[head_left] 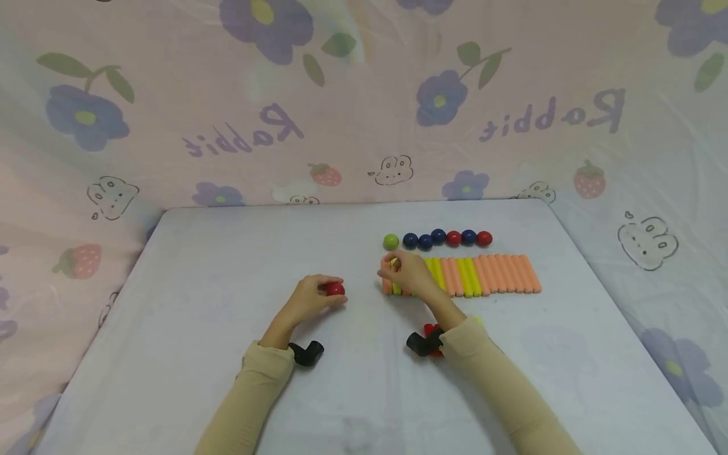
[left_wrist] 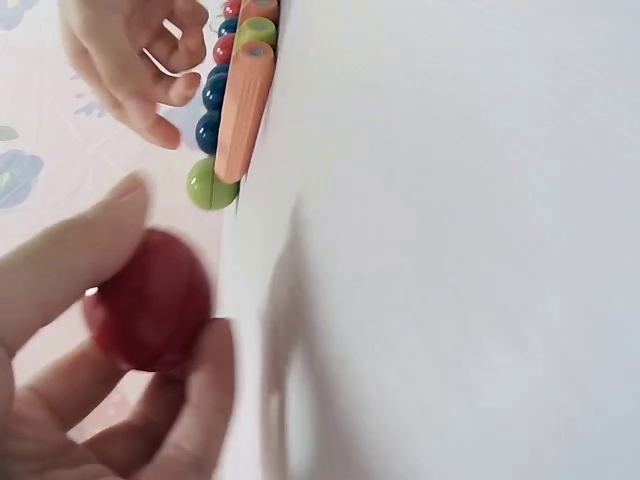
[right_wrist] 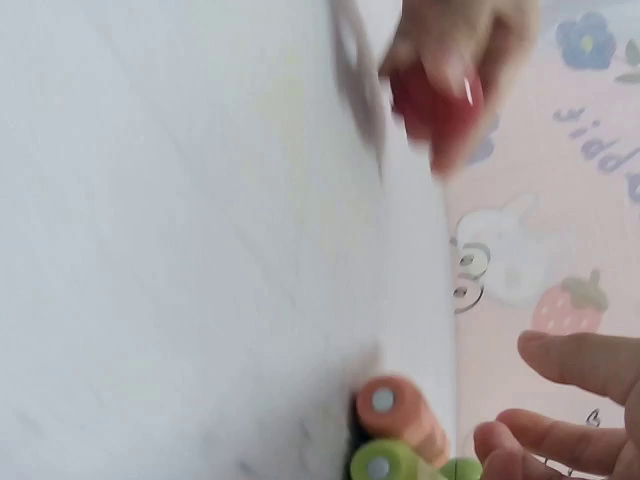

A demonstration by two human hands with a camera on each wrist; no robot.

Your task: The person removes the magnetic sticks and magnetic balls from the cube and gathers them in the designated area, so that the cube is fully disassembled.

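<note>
My left hand (head_left: 309, 297) pinches a red ball (head_left: 335, 289) between thumb and fingers, held off the white table. The ball (left_wrist: 150, 300) fills much of the near part of the left wrist view. My right hand (head_left: 408, 273) hovers over the left end of a row of orange and yellow-green round sticks (head_left: 506, 273), its thumb and fingers apart with nothing between them. In the right wrist view an orange stick end (right_wrist: 383, 400) with a pale core lies below these fingers. Behind the row stand a green ball (head_left: 391, 241) and several blue and red balls (head_left: 438, 236).
Small red pieces (head_left: 432, 330) lie on the white table (head_left: 188, 316), partly hidden under my right wrist. Each wrist carries a black camera mount (head_left: 307, 354). A flower-and-rabbit printed cloth (head_left: 352, 126) hangs behind the table and along its sides.
</note>
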